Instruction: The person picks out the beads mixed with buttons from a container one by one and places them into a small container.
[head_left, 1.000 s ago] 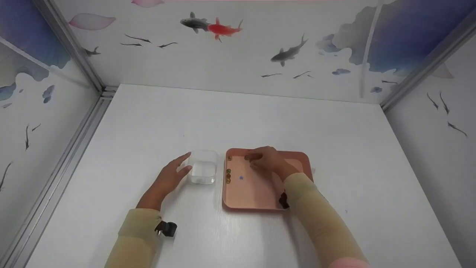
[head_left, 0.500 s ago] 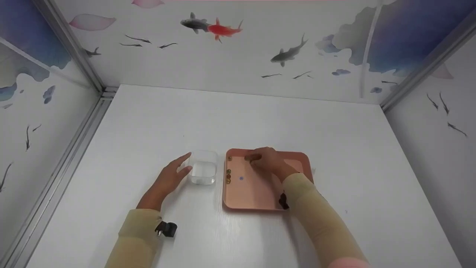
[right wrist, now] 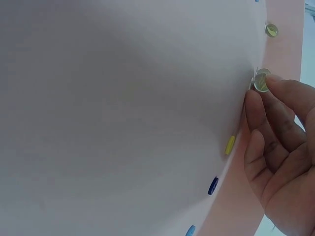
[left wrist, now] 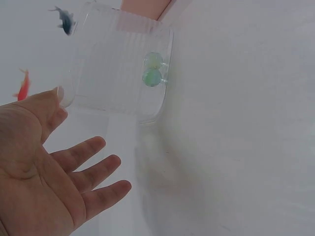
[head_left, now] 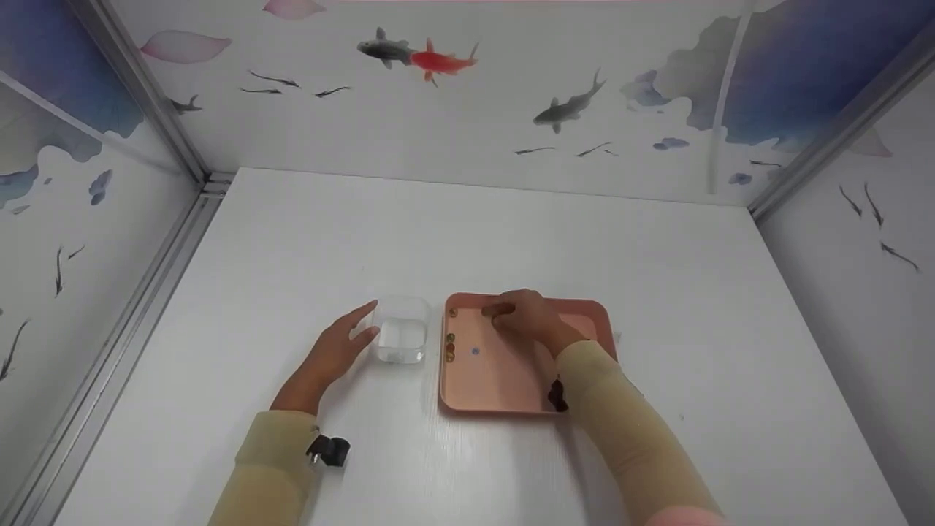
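A pink tray [head_left: 504, 391] lies on the white table, with several glass marbles [head_left: 450, 348] along its left side. At the tray's far wall my right hand [head_left: 527, 314] pinches a clear marble with a yellowish swirl [right wrist: 261, 83] between thumb and fingertips. Left of the tray stands a clear plastic box [head_left: 402, 332]; greenish marbles [left wrist: 152, 77] show through its wall in the left wrist view. My left hand [head_left: 337, 347] is beside this box, its fingers extended and spread, thumb tip right at the box's rim.
A small blue piece [head_left: 475, 351] lies on the tray floor. In the right wrist view, a yellow button-like disc [right wrist: 230, 145], a dark blue one [right wrist: 213, 186] and a light blue one [right wrist: 190, 230] line the tray's wall. Printed panels [head_left: 467, 139] enclose the table.
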